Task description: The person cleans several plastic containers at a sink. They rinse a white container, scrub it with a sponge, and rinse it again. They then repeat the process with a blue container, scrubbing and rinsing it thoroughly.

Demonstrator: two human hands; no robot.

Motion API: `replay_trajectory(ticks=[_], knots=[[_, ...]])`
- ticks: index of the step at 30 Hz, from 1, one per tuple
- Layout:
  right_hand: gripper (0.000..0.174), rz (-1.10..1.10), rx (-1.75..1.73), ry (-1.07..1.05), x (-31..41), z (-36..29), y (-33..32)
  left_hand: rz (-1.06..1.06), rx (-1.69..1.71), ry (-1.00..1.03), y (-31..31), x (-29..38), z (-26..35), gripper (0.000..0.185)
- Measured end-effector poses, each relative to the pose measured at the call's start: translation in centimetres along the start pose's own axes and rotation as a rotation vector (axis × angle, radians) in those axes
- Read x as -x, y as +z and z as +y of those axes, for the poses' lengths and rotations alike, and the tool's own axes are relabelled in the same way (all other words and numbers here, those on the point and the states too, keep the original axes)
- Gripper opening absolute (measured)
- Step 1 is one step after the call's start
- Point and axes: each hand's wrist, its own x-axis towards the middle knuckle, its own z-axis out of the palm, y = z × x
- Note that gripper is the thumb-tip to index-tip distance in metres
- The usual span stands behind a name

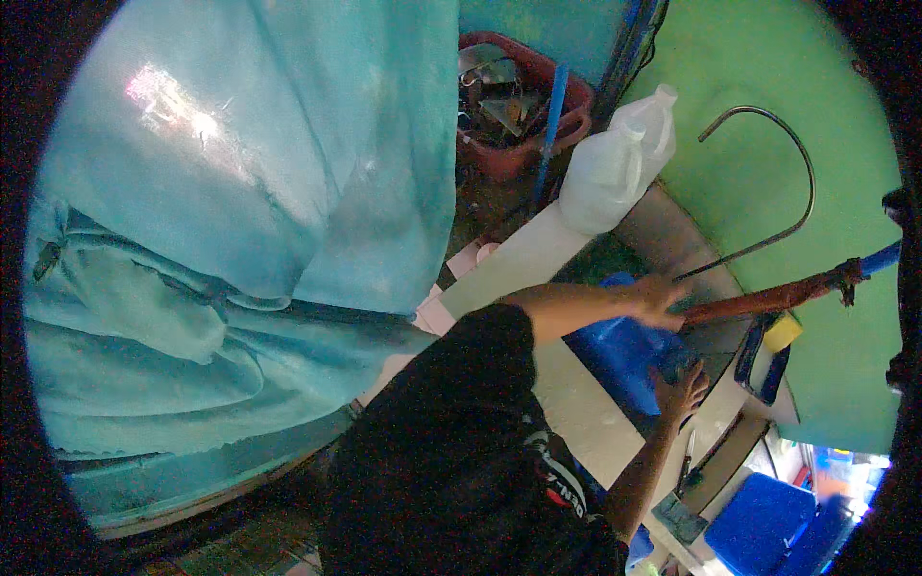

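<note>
My left hand, blurred, is at the near end of a reddish-brown wrapped pipe and the foot of a curved metal spout. Whether its fingers grip anything there is unclear. Below it, my right hand is bent at the edge of a blue plastic-looking item, thumb and fingers apart. Something dark shows between them, too dim to make out. The blue item lies in a dark recessed basin set in a pale counter.
Two white plastic jugs stand at the counter's far left. Beyond them is a red tub of mixed items. A yellow sponge sits by a dark holder against the green wall. A teal curtain hangs left; a blue container stands right.
</note>
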Motion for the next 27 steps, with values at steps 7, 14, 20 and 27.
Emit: replay_trajectory(ticks=[7, 14, 20, 27], knots=[[0.127, -0.104, -0.252, -0.344, -3.0, 0.0, -3.4, -0.338, -0.338, 0.059, 1.1, 4.1, 0.0, 0.037], [0.084, -0.264, -0.301, -1.021, -1.3, 0.3, -8.3, -0.383, -0.391, 0.237, 0.6, 2.4, -1.5, 0.056], [0.069, 0.112, -0.482, -0.332, -7.5, -1.0, -7.8, -0.061, -0.381, -0.046, -2.3, 3.8, -0.3, 0.054], [0.044, -0.406, -1.069, -0.118, -12.4, -12.4, -0.7, -0.101, -0.046, -0.202, -4.8, 6.4, -6.2, 0.044]])
